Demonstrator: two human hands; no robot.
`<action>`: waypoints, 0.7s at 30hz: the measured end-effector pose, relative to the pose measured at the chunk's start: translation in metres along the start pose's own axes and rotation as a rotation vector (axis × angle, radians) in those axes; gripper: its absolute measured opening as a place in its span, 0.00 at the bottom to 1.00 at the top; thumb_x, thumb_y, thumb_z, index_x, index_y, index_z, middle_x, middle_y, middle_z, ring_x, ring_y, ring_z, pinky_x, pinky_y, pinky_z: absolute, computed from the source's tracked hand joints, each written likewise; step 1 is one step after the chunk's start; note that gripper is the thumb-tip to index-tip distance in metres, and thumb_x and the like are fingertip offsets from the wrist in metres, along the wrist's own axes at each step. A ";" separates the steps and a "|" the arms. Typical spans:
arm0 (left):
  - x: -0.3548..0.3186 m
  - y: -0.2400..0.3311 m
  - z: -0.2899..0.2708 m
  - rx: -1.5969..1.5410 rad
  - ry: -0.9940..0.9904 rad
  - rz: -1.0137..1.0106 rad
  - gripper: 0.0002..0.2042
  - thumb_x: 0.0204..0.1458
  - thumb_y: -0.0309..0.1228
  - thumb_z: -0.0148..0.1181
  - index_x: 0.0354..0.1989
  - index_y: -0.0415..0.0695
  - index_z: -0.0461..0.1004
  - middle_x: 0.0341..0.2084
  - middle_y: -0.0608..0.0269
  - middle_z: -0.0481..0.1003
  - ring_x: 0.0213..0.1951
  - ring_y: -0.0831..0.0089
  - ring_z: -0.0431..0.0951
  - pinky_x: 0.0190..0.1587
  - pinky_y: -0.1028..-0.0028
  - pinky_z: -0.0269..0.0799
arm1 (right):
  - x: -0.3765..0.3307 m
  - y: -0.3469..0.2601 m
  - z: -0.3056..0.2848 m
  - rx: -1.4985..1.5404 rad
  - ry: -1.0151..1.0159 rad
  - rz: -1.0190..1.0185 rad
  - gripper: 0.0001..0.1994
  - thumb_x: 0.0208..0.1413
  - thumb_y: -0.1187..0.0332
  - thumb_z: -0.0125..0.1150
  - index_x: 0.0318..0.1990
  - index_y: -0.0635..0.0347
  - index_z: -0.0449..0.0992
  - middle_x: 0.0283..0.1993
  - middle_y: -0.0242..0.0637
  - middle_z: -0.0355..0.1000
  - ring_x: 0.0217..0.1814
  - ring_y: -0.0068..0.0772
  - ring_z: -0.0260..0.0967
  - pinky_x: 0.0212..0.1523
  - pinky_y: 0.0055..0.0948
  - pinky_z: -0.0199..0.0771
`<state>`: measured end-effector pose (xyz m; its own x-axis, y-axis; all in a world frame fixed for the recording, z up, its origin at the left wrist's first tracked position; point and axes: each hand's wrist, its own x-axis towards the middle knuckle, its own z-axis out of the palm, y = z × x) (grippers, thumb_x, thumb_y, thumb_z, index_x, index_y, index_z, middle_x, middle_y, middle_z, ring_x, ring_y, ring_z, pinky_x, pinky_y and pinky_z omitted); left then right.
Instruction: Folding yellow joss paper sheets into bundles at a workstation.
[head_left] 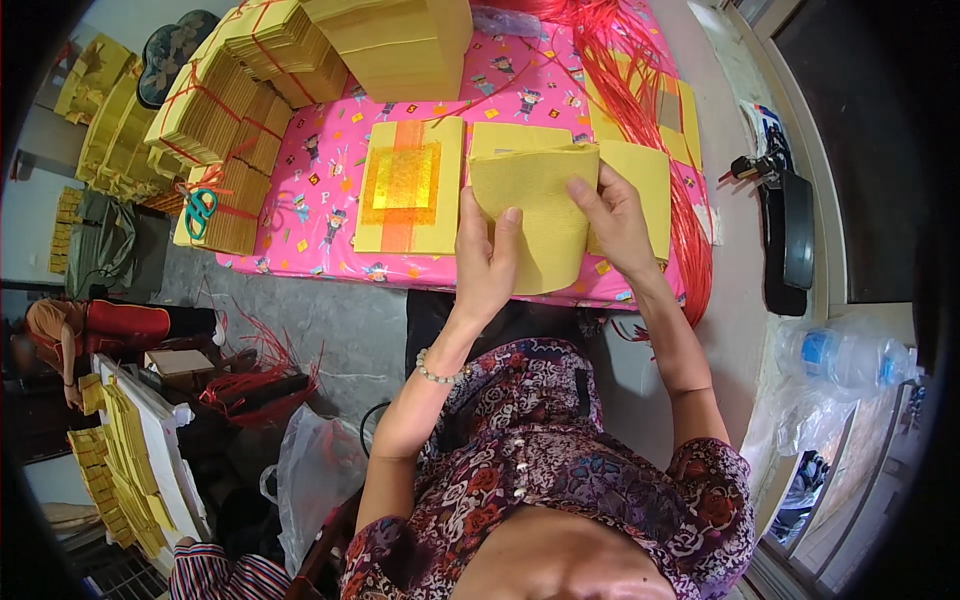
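A small stack of yellow paper sheets is held upright between my two hands above the near edge of the table. My left hand grips its left side, thumb on the face towards me. My right hand pinches the upper right edge, thumb in front and fingers behind. Just to the left lies a yellow paper stack with an orange stripe and a gold square. More yellow paper lies flat behind and to the right of the held sheets, partly hidden by them and my right hand.
A pink patterned cloth covers the table. Tied yellow paper bundles and a tall stack stand at the back left, with green-handled scissors hanging there. Red strings trail down the right side. People work at the left.
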<state>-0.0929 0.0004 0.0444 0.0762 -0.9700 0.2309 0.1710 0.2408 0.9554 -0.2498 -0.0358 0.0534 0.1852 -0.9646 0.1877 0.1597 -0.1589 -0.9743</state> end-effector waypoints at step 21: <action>-0.007 0.005 -0.008 -0.107 -0.056 -0.131 0.15 0.58 0.24 0.46 0.53 0.37 0.58 0.45 0.59 0.69 0.48 0.77 0.67 0.51 0.76 0.63 | -0.013 -0.011 -0.010 -0.133 -0.075 0.203 0.13 0.56 0.68 0.58 0.44 0.69 0.73 0.36 0.32 0.74 0.38 0.15 0.69 0.39 0.18 0.70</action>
<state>-0.0843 0.0090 0.0459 -0.0079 -0.9929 0.1186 0.2793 0.1117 0.9537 -0.2637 -0.0235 0.0600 0.2726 -0.9621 -0.0093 -0.0159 0.0052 -0.9999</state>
